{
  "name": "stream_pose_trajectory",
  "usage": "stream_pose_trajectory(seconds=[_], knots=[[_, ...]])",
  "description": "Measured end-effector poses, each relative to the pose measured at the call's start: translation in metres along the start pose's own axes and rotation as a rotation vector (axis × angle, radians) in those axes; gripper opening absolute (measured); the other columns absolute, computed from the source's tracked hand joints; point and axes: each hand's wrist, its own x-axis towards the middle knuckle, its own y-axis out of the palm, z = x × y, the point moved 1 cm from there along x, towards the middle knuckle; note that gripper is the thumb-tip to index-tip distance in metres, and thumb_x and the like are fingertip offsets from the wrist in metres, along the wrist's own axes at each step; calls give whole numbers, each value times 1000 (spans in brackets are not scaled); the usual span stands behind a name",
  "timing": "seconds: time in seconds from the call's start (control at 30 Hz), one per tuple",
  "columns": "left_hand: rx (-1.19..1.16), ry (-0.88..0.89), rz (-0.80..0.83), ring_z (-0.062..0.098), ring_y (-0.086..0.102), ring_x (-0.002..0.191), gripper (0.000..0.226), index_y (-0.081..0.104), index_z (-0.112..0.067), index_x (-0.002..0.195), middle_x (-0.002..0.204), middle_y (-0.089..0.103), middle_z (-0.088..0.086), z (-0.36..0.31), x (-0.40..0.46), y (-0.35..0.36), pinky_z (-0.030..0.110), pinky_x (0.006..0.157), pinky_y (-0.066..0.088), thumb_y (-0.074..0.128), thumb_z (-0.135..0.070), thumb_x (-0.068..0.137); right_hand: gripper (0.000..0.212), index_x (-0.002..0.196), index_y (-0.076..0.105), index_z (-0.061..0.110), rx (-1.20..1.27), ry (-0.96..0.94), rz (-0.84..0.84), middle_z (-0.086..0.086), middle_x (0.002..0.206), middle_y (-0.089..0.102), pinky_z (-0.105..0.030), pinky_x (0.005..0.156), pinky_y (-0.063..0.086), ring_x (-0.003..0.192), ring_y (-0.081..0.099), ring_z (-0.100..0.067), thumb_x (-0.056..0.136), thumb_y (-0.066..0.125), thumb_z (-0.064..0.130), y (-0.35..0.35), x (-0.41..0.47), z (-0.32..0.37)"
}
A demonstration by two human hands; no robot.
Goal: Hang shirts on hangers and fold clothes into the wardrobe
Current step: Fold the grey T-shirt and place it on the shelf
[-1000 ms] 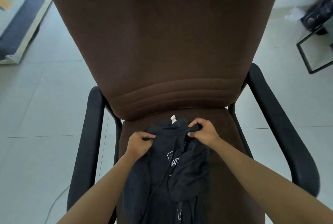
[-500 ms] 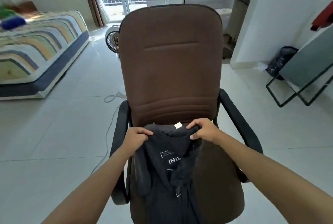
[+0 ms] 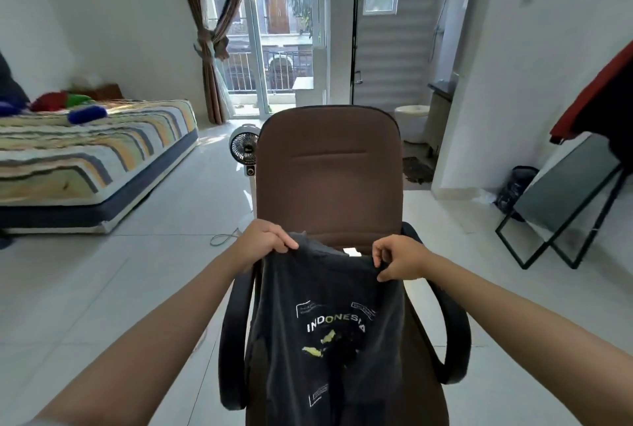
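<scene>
Fingers (image 3: 286, 244) of the left hand (image 3: 263, 240) curl over one shoulder of a dark grey cotton T-shirt with white "INDONESIA" lettering (image 3: 329, 326), pinching the cloth at the seam; the right hand (image 3: 399, 261) pinches the other shoulder between thumb and curled fingers. Both grip the fabric tightly. The shirt hangs free in front of a brown upholstered office chair with black armrests (image 3: 329, 172), its neckline stretched between the hands and its body drooping over the seat. It looks light, soft and limp, likely to sag and twist wherever it is unsupported, and not slippery or fragile. Holding at the shoulder seams, as now, seems the best hold for opening the neck to take a hanger; none is in view.
</scene>
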Motion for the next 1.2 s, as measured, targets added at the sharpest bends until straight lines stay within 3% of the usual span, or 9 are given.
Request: stream_pose_trajectory(seconds=[0.1, 0.27, 0.4, 0.57, 0.7, 0.87, 1.0, 1.1, 1.2], knots=[[-27, 4, -27, 18, 53, 68, 26, 77, -17, 60, 59, 61, 3, -19, -8, 6, 24, 62, 38, 57, -3, 49, 31, 65, 52, 24, 103, -49, -3, 7, 60, 45, -24, 55, 38, 54, 41, -9, 65, 77, 7, -8, -14, -5], [-19, 10, -36, 19, 54, 70, 24, 77, -14, 62, 64, 59, 7, -37, -16, 11, 24, 63, 40, 58, -3, 51, 23, 72, 61, 24, 200, -99, 54, 3, 76, 59, -22, 68, 48, 70, 54, -9, 73, 75, 6, -16, -37, -15], [42, -11, -9, 22, 57, 78, 25, 77, -8, 71, 76, 62, 12, -46, -22, 13, 25, 70, 45, 59, 7, 65, 17, 78, 63, 20, 224, -128, 128, 1, 81, 63, -21, 72, 49, 75, 57, -9, 79, 72, 6, -23, -51, -17], [159, -118, 122, 45, 58, 96, 31, 78, -12, 84, 101, 69, 23, -56, -25, 9, 39, 82, 46, 58, 3, 66, 21, 69, 61, 32, 110, -162, 59, 16, 79, 60, -25, 78, 47, 77, 57, -3, 74, 78, 20, -36, -58, -21], [229, -109, 193, 22, 63, 87, 42, 78, -16, 76, 97, 71, 14, -73, -27, 13, 18, 73, 54, 51, 16, 76, 26, 70, 68, 33, 174, -191, 38, 12, 85, 65, -21, 79, 50, 83, 61, -6, 72, 79, 10, -54, -62, -19], [280, -59, 137, 26, 60, 89, 27, 77, -18, 67, 87, 70, 11, -85, -23, 4, 36, 88, 48, 62, 3, 59, 24, 74, 76, 23, 298, -200, 87, 10, 72, 68, -14, 70, 46, 72, 62, -3, 71, 78, -1, -79, -68, -14], [306, -6, 102, 17, 63, 83, 30, 78, -17, 72, 82, 73, 4, -92, -17, -2, 22, 81, 49, 62, 8, 77, 26, 68, 73, 27, 221, -196, 121, 14, 64, 64, -18, 68, 45, 67, 57, -8, 69, 80, 2, -99, -68, -12], [365, 23, 92, 12, 65, 81, 22, 78, -13, 81, 83, 74, 2, -102, -15, -1, 14, 76, 51, 65, 5, 78, 21, 74, 74, 22, 156, -178, 128, 16, 60, 61, -11, 64, 41, 62, 55, -4, 70, 80, 3, -109, -68, -8], [469, 66, 84, 13, 64, 78, 22, 77, -13, 81, 85, 73, 6, -113, -15, 5, 14, 73, 50, 66, 5, 77, 22, 73, 73, 28, 53, -179, 86, 2, 70, 62, -12, 54, 34, 62, 48, -10, 68, 83, 8, -116, -65, -5]])
